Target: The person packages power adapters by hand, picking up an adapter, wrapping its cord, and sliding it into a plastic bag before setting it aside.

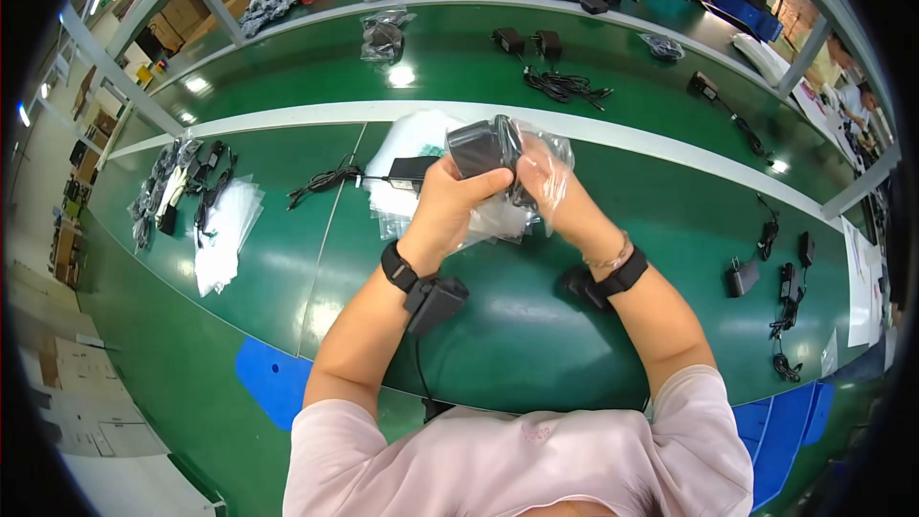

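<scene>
My left hand [461,193] is closed on a black power adapter [475,147], its thumb lying across the front. A bundled black cable [509,158] sits against the adapter's right side. Around my right hand [544,180] a clear plastic bag [558,155] is bunched, and that hand's fingers are partly hidden behind the bag and cable. Under both hands lies a stack of clear bags [412,139] on the green table. Beside my left hand, another black adapter [410,170] rests on the stack, its coiled cable [328,179] trailing left.
Bagged adapters [158,187] and more clear bags [226,230] lie at left. Several loose adapters [741,278] with cables sit at right. Beyond a white rail [287,119] runs a green belt carrying adapters and a cable coil [560,84]. Two people work across the far side.
</scene>
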### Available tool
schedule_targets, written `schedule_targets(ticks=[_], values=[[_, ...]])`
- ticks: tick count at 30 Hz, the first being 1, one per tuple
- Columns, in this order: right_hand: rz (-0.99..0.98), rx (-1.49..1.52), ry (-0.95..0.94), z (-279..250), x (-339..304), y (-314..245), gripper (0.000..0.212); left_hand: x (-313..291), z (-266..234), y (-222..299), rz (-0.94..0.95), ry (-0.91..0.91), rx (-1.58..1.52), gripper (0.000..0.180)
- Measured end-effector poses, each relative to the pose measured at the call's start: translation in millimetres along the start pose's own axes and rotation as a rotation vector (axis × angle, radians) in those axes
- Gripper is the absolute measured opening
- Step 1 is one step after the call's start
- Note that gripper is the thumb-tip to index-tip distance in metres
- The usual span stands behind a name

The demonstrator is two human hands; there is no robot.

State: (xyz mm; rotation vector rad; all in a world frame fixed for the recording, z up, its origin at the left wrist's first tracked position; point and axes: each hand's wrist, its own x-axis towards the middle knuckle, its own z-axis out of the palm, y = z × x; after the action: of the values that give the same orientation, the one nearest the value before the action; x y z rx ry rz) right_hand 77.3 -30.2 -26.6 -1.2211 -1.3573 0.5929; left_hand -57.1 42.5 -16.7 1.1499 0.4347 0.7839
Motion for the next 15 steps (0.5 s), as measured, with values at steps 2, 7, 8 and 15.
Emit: schedule_targets(ticks=[2,7,8,15], values=[[-0.003,-0.017,0.037,10,-4,-3,0.048,-3,0,6,-0.096,-0.045,-0.045,0.025],[-0.143,0.011,0.093,15,-9,-2,0.053,-4,4,3,-0.146,-0.046,-0.241,0.021],[-0.139,-0.047,0.068,16,-9,-4,0.053,-3,3,2,-0.156,-0.051,-0.228,0.021],[-0.266,-0.663,-0.06,3,5,-11,0.059,7,-7,-9,-0.193,0.015,-0.291,0.018]])
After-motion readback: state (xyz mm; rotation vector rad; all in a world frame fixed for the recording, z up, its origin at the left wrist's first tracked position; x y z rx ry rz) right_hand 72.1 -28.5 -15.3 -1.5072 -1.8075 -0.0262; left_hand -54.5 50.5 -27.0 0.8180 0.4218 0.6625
